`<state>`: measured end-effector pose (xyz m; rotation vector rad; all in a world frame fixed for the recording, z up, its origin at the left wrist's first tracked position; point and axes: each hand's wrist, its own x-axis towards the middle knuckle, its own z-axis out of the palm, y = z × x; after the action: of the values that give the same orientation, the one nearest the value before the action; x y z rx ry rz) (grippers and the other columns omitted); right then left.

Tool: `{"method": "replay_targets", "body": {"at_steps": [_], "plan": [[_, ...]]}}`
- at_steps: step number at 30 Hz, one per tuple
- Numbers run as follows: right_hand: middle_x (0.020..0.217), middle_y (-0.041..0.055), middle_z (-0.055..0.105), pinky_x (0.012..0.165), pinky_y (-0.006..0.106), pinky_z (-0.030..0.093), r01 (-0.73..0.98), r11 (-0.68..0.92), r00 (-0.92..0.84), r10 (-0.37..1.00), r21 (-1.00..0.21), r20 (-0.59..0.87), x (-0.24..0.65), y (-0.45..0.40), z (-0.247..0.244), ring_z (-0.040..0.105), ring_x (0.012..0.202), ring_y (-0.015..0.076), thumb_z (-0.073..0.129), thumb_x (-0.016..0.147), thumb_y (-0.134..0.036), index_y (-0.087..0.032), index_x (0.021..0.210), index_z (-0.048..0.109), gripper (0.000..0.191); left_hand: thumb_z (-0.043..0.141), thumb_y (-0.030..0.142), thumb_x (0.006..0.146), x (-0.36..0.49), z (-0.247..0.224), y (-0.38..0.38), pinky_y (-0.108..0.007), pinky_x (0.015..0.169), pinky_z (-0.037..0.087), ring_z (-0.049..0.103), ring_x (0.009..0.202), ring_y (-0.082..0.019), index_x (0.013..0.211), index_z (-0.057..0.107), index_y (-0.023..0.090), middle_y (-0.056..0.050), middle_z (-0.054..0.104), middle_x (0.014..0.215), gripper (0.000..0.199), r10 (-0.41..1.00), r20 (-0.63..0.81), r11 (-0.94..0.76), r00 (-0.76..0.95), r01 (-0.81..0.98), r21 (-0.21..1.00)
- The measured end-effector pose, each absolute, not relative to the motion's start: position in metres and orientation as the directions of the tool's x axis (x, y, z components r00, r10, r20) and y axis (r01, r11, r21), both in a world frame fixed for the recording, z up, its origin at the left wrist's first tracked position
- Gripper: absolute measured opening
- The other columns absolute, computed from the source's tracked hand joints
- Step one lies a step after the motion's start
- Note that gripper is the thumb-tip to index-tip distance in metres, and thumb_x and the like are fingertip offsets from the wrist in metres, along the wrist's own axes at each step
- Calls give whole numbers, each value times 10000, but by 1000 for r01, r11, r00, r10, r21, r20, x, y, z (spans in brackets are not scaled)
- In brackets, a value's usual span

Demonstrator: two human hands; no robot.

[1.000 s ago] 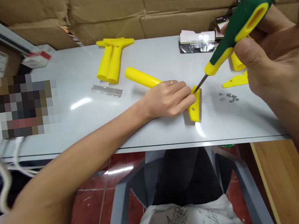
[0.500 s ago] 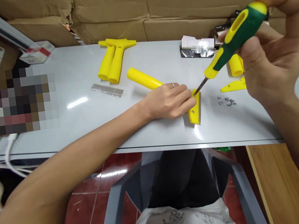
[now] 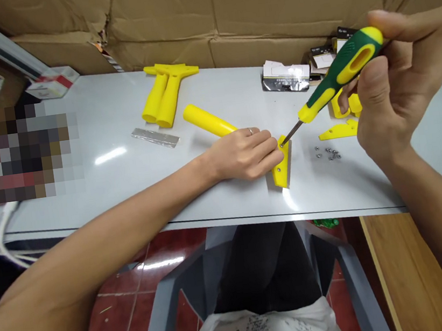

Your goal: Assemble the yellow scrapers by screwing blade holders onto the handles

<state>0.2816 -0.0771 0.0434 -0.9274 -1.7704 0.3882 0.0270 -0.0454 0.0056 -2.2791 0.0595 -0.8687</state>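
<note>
My left hand (image 3: 246, 154) is closed over a yellow plastic scraper (image 3: 209, 120), pressing it on the white table. The scraper's handle points to the upper left, and its head, with a thin metal blade along the edge, shows to the right of my fingers. My right hand (image 3: 404, 71) grips the end of a green and yellow screwdriver (image 3: 341, 71) between thumb and fingers. The screwdriver slants down to the left, its tip at the upper screw in the head. Another screw sits lower in that head. Several small screws (image 3: 331, 152) lie to the right.
Two yellow scraper handles (image 3: 168, 93) and a stack of flat metal blades (image 3: 155, 137) lie at the left. Yellow parts (image 3: 338, 130) are partly behind my right hand. A small open box (image 3: 286, 75) stands at the back, before cardboard (image 3: 168, 15). White cables (image 3: 5, 232) hang at the left.
The screwdriver handle has turned, its yellow inset now facing another way, and my right fingers have shifted around it. The tip stays at the upper screw. The whole view has shifted slightly.
</note>
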Motion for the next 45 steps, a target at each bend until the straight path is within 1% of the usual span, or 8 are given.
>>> {"method": "replay_targets", "body": {"at_steps": [8, 13, 20, 26, 29, 35, 38, 45], "plan": [[1435, 49, 672, 624, 325, 683, 215, 759, -133, 646, -614, 752, 275, -78, 37, 706, 1300, 303, 818, 864, -649, -478, 1530, 532, 745, 526, 105, 1065, 26, 4, -44, -262, 557, 450, 561, 635, -116, 785, 537, 219, 23, 593, 705, 303, -249, 554, -755, 794, 199, -625], [1361, 32, 726, 847, 476, 717, 93, 758, -171, 651, -646, 739, 279, -72, 36, 755, 1253, 320, 776, 919, -590, -509, 1516, 579, 634, 520, 91, 1063, 28, 8, -46, -269, 549, 437, 546, 629, -126, 769, 540, 212, 14, 602, 693, 318, -269, 565, -773, 780, 175, -609], [1316, 14, 728, 946, 514, 711, 103, 772, -228, 632, -627, 740, 278, -76, 39, 787, 1142, 267, 725, 974, -600, -504, 1547, 516, 617, 535, 85, 1059, 28, 8, -46, -275, 566, 453, 555, 637, -136, 768, 550, 210, 10, 630, 704, 317, -257, 566, -788, 783, 169, -592], [1642, 13, 537, 740, 420, 711, 404, 775, -119, 571, -486, 812, 274, -85, 35, 770, 1025, 255, 767, 923, -647, -518, 1585, 475, 734, 573, 78, 1036, 28, 8, -47, -279, 556, 444, 544, 620, -138, 762, 559, 203, 9, 622, 692, 301, -275, 578, -785, 768, 168, -597], [1628, 32, 530, 625, 398, 675, 442, 785, -92, 521, -434, 849, 269, -85, 31, 765, 931, 245, 790, 897, -662, -508, 1601, 469, 789, 563, 87, 1044, 28, 8, -47, -271, 558, 442, 536, 618, -135, 755, 545, 208, 12, 617, 695, 313, -274, 572, -780, 773, 170, -603], [1759, -29, 354, 546, 354, 627, 399, 761, -161, 607, -512, 778, 267, -91, 35, 772, 999, 242, 680, 986, -583, -584, 1660, 328, 760, 558, 78, 1041, 29, 8, -47, -273, 565, 443, 551, 625, -136, 754, 555, 203, 6, 638, 707, 312, -280, 580, -782, 765, 169, -600], [1677, -10, 472, 524, 317, 609, 355, 705, -210, 701, -614, 682, 266, -96, 38, 790, 1085, 266, 673, 1003, -501, -629, 1678, 204, 831, 558, 65, 1034, 29, 8, -47, -271, 562, 448, 564, 623, -135, 750, 569, 193, -4, 658, 713, 312, -281, 588, -795, 758, 159, -585], [1806, -9, 307, 434, 269, 572, 371, 716, -91, 662, -591, 744, 263, -90, 28, 755, 798, 144, 816, 892, -502, -574, 1654, 306, 919, 536, 79, 1047, 27, 8, -46, -275, 591, 483, 591, 641, -143, 751, 571, 194, -13, 676, 722, 319, -260, 565, -810, 783, 141, -569]]}}
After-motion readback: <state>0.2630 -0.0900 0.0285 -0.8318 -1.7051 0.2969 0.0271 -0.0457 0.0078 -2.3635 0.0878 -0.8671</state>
